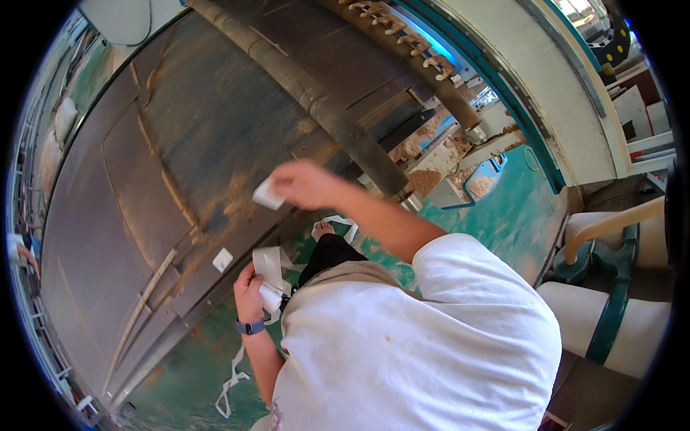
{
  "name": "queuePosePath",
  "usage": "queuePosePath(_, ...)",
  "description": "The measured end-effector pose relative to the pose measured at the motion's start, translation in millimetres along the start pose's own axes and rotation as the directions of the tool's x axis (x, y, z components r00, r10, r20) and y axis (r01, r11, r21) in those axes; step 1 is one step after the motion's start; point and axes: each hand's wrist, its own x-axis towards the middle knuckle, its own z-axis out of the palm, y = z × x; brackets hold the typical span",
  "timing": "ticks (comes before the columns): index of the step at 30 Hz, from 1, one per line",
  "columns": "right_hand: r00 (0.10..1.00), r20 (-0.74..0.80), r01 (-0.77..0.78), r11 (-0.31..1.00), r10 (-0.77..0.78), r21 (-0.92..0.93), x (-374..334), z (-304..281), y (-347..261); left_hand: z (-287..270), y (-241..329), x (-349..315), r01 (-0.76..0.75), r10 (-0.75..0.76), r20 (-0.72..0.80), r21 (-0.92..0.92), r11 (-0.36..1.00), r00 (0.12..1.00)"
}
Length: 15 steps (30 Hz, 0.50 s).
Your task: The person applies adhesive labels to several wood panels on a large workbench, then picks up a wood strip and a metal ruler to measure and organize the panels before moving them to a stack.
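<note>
"Where's the thin white strip point(269, 263) pointing?"
"Lengthwise toward the dusty dark-brown table point(230, 122); left hand point(248, 293) is clutching the strip, right hand point(305, 184) pinching a flat white piece point(267, 195)."
"And below?"
"Dusty green floor point(496, 224) is showing."

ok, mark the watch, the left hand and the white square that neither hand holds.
Watch point(250, 328): head view, on its dark face.
Left hand point(248, 297): head view, middle of the hand.
White square point(223, 260): head view, centre of its upper face.
</note>
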Motion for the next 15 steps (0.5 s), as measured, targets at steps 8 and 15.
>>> queuePosePath(8, 0.743, -0.458, 0.013, 0.672, 0.489, 0.740, 56, -228, 218, 24, -18, 41, 0.205, -0.213, -0.128, -0.074, 0.976, 0.969)
queuePosePath(15, 0.692, -0.494, 0.069, 0.633, 0.527, 0.771, 79, -249, 298, 35, -23, 57, 0.265, -0.271, -0.163, -0.057, 0.963, 0.949)
